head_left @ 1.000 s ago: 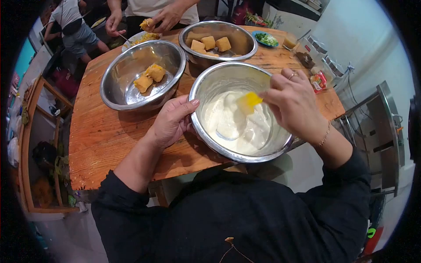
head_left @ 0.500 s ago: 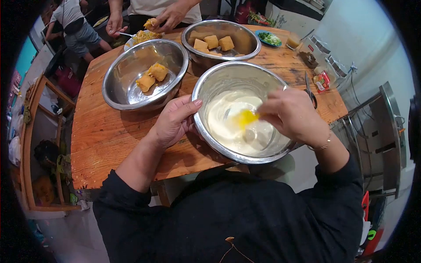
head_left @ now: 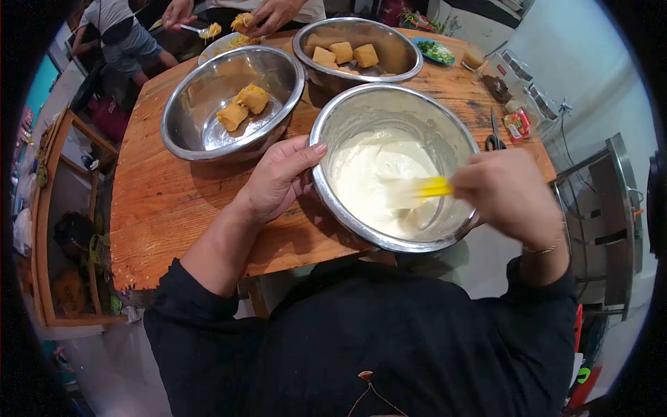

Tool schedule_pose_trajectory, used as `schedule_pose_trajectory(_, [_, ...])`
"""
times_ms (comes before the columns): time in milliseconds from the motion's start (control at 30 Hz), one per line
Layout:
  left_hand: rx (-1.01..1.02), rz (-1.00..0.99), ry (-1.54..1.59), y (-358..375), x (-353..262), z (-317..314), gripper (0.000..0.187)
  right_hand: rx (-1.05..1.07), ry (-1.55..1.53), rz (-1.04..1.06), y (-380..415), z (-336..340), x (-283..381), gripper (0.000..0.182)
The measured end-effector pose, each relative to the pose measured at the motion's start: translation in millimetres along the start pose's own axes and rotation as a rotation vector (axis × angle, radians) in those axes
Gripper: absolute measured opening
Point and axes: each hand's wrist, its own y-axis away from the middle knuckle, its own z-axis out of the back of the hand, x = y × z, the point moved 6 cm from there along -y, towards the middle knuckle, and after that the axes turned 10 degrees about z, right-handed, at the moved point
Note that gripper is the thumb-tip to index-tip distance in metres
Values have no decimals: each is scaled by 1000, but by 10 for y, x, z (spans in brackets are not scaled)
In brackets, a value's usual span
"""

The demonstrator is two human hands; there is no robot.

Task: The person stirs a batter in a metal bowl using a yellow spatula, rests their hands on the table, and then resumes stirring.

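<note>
A large steel bowl [head_left: 458, 132] holds thick white batter [head_left: 361, 167] and sits at the table's front edge. My left hand [head_left: 281, 177] grips its left rim, thumb over the lip and fingers beneath. Over the bowl's right side, my right hand [head_left: 511, 194] is closed around a whisk-like tool with a yellow handle [head_left: 434, 187]. The tool's pale lower end is blurred by motion and lies in the batter.
Another steel bowl [head_left: 177, 125] at left holds two filled tofu pieces [head_left: 243, 108]. A third bowl [head_left: 410, 69] behind holds several plain pieces. Scissors [head_left: 494, 135], a red packet [head_left: 517, 125] and a green-topped plate [head_left: 436, 52] stand right. Across the table, a person's hands [head_left: 274, 15] hold filling and a spoon.
My right hand and the yellow-handled tool have moved right within the bowl. The other person's spoon has lifted off the filling plate. The whole view has shifted slightly.
</note>
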Motion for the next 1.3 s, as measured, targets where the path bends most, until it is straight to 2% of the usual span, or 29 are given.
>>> schedule_pose_trajectory(33, [-10, 4, -5, 1, 2, 19, 27, 41, 39, -55, 38, 49, -72, 15])
schedule_pose_trajectory(133, [-23, 13, -23, 3, -1, 17, 26, -161, 207, -99, -82, -69, -260, 14])
schedule_pose_trajectory(233, [-23, 2, -24, 22, -25, -22, 26, -173, 32, -19, -212, -348, -72, 15])
schedule_pose_trajectory(333, [-31, 9, -15, 46, -39, -68, 26, -82, -149, 131, -134, -305, 189, 15])
schedule_pose_trajectory(433, [-27, 8, -16, 30, -31, -42, 27, 2, -41, -14, 26, 17, -53, 14])
schedule_pose_trajectory(467, [-16, 5, -23, 18, -11, -3, 27, -12, 23, -103, 17, 62, -139, 13])
schedule_pose_trajectory(567, [-18, 15, -17, 6, 13, 0, 27, -159, 94, -95, -186, -273, -248, 14])
schedule_pose_trajectory(733, [-29, 11, -22, 5, 9, 18, 26, -1, -231, 129, -137, -277, 58, 17])
schedule_pose_trajectory(833, [-26, 10, -25, -1, 8, 30, 25, 7, -27, -13, -35, -23, -160, 17])
schedule_pose_trajectory(867, [-17, 12, -30, -5, 18, 56, 25, 8, 79, -123, -82, -38, -241, 17])
schedule_pose_trajectory(1000, [-21, 12, -30, -10, 15, 47, 25, -194, -42, -16, -326, -358, -182, 18])
schedule_pose_trajectory(1133, [-27, 8, -24, -4, 10, 32, 25, -3, -251, 190, -281, -363, 118, 16])
schedule_pose_trajectory(1233, [-25, 16, -28, 8, 5, 33, 25, 61, -148, 77, -87, -63, -92, 15])
schedule_pose_trajectory(1300, [-24, 16, -27, 0, 4, 18, 25, -10, 18, -59, -149, -54, -248, 14])
